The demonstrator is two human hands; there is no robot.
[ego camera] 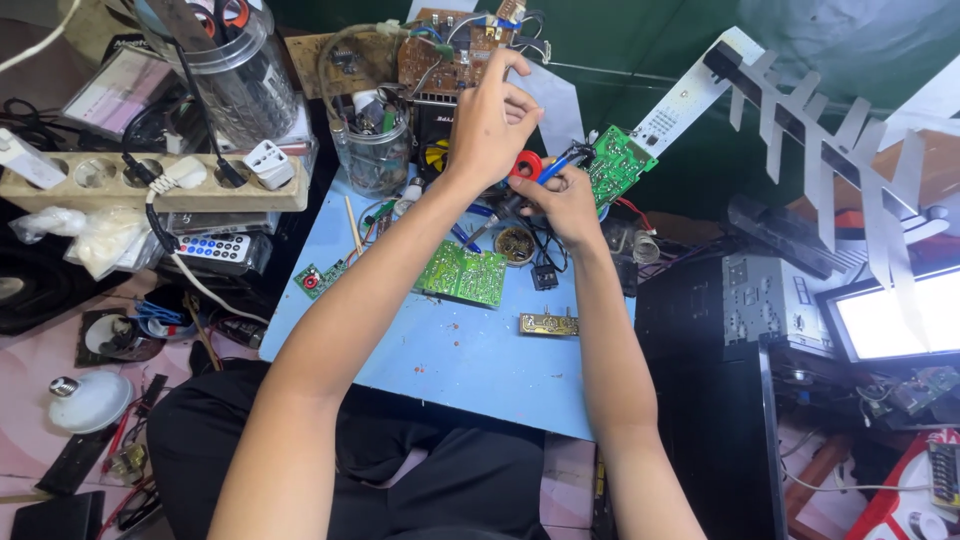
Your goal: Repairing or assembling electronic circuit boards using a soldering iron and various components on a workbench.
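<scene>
Both hands raised over far edge of light-blue flat work board [470,350], close together, nearly touching.

Left hand [492,120]: fingers bent, tips pinched together above a red ring-shaped spool [527,165]. Too small to tell what the tips pinch. Spool sits just under the palm, between the two hands.

Right hand [565,205]: closed around a blue-handled soldering iron [553,170]; handle shows by the thumb, dark metal shaft runs down-left out of the fist toward the board. Same hand is against the lower edge of a small green printed circuit board [618,160], held tilted, off the surface. Cannot tell if fingers grip that board or only touch it; red wire hangs below it.

On the board surface, near side of the hands: larger green circuit board w/ components [463,274], lying flat; small round tin [515,243] just beside it, right; brass-coloured rectangular strip part [548,324] nearer the person, apart from both.

Left of the board: beige wooden multi-socket power strip [150,180] w/ white plugs; clear glass jar of small parts [378,150] at board's far left corner. White LED strip bar [690,90] runs diagonally behind the right hand.
</scene>
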